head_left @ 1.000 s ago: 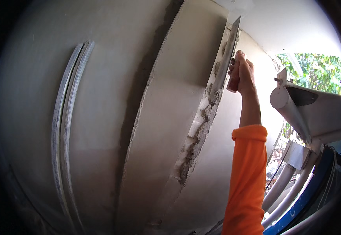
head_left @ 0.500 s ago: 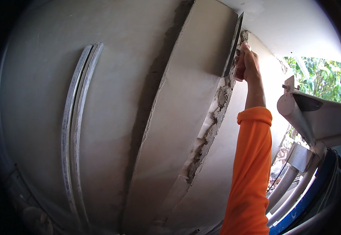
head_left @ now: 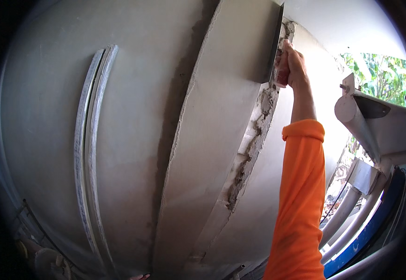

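In the head view, we see our right hand (head_left: 296,65) at the upper right of the frame, its fingers wrapped around the reddish-brown handle (head_left: 282,77) of a trowel (head_left: 275,46). At the middle of the lower edge there is a small patch of skin, probably our left hand (head_left: 140,276); too little shows for us to tell whether it is spread or closed.

The trowel lies along the right edge of the smooth raised panel (head_left: 217,107), beside the rough mortar seam (head_left: 246,163). We judge that its lower corner could nick the panel's edge if our wrist rolls and the pressure goes to one end. Its top end is close to the pale ceiling (head_left: 347,28), so overreaching upward might scrape it. The broken, pitted seam suggests that crumbs could come loose if the blade drags across it. With the arm raised so high, an unsteady stroke seems possible too.

The blade's long axis runs steeply, from top centre-right down and slightly left, roughly along the panel's edge. We see it almost edge-on, its upper tip pointing at the ceiling, the handle on its right.
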Motion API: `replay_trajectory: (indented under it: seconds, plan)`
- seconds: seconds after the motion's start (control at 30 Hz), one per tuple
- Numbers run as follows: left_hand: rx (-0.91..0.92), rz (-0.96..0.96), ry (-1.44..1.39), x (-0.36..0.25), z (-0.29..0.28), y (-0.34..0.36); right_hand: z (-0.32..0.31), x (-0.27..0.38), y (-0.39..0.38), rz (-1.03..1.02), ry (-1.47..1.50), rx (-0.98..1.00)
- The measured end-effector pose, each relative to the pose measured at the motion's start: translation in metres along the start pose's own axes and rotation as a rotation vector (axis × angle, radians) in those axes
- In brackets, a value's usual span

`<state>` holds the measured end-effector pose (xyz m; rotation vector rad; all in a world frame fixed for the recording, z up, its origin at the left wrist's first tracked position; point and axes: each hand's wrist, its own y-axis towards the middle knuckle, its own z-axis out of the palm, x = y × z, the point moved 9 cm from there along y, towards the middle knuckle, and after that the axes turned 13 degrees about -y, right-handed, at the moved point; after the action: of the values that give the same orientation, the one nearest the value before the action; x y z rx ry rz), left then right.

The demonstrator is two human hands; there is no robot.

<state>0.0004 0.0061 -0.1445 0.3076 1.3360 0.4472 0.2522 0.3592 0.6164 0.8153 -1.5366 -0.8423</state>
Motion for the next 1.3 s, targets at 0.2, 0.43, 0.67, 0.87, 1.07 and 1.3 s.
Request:
replay_trajectory:
  seconds: [0.2,0.43,0.67,0.87,1.07,1.3]
  plan:
    - [-0.025,-0.004,-0.045,0.018,-0.012,-0.006,0.010,-0.037,-0.072,0.036,0.015,0.026]
    - [-0.078,-0.003,0.119,0.017,-0.027,-0.015,0.025,-0.108,-0.205,0.085,0.121,0.016]
    - [-0.135,0.103,0.137,-0.008,-0.020,-0.031,0.038,-0.199,-0.360,0.165,0.085,-0.007]
    - [-0.185,-0.006,0.380,-0.024,-0.015,-0.060,0.048,-0.284,-0.494,0.224,0.030,0.107]
    - [-0.248,-0.067,0.511,-0.034,-0.002,-0.079,0.053,-0.365,-0.647,0.488,0.078,0.256]
    - [-0.285,-0.100,0.516,-0.018,0.016,-0.086,0.054,-0.454,-0.822,0.704,0.109,0.455]
